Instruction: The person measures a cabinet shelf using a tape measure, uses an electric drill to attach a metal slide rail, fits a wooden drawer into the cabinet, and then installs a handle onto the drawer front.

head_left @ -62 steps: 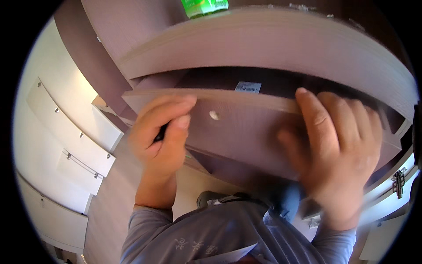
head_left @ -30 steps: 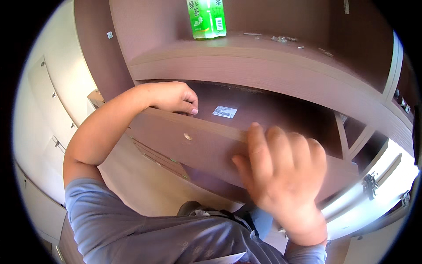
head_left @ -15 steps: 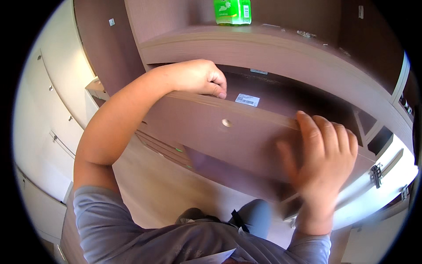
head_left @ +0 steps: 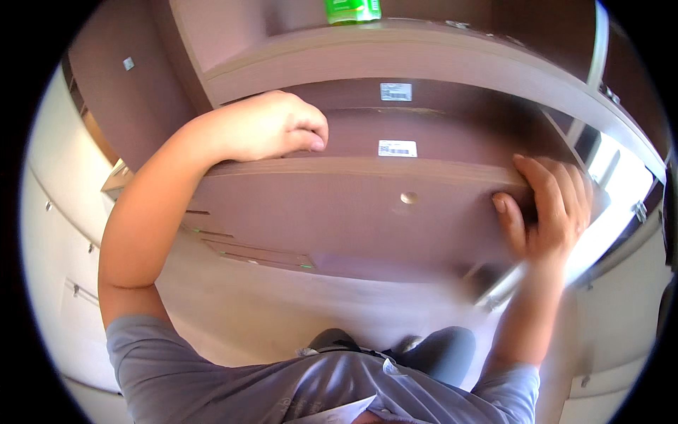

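Observation:
A brownish-mauve wooden drawer (head_left: 304, 212) is pulled out of the cabinet, its front panel facing me with a small round hole right of the middle. My left hand (head_left: 282, 127) reaches over the panel's top edge near the left end, its fingers curled closed just inside the drawer. Whatever they may hold is hidden. At the right end, my right hand (head_left: 554, 205) grips the panel, fingers over the top edge and thumb against the front face. A white label (head_left: 397, 148) lies inside the drawer behind the panel.
Above the drawer, a shelf (head_left: 395, 56) carries a green bottle (head_left: 353, 10) and small bits. Another label (head_left: 395, 92) is farther back in the opening. White cabinet doors (head_left: 56, 233) stand at the left. A white door with metal hinges (head_left: 639, 210) is at the right.
The drawer front now looks more level, and more of its inside shows. My right hand's thumb has come down against the front face. The whole view has shifted and turned slightly.

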A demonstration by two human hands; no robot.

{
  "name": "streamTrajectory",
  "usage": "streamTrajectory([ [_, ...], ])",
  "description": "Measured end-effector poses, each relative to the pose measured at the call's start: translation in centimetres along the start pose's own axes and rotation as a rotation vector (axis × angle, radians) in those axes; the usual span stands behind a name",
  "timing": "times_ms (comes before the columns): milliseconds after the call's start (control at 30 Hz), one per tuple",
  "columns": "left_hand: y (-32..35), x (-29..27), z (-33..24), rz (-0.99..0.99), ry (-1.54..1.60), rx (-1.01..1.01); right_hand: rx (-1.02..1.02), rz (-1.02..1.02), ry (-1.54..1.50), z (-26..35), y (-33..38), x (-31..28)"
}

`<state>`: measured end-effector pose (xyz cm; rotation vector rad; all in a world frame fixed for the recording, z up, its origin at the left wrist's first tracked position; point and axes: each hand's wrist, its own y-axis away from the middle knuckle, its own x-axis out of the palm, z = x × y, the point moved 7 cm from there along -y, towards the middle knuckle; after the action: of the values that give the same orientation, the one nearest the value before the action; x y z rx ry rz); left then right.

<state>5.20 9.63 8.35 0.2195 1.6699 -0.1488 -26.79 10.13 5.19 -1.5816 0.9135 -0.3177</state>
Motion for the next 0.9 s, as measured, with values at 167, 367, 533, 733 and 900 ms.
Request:
streamTrajectory([
  [167,4.0,-2.4,-2.3,-0.347,0.411,0.077,-0.013,0.085,-0.026,0.8,-0.1,-1.1],
  [367,6.9,-1.5,-7.8,-0.492,0.412,0.408,0.087,0.161,-0.053,0.8,-0.6,-1.7],
  [533,8.7,0.4,-13.0,-0.798,0.060,0.619,0.185,0.117,-0.366,2.8,-2.8,-2.1],
  [733,7.9,3.2,-12.4,-0.999,0.194,0.715,0.289,0.048,-0.643,6.8,-3.1,-2.2],
  [900,7.8,4.5,-13.5,-1.129,-0.071,0.791,0.667,0.149,-1.049,7.5,-0.3,1.3],
])
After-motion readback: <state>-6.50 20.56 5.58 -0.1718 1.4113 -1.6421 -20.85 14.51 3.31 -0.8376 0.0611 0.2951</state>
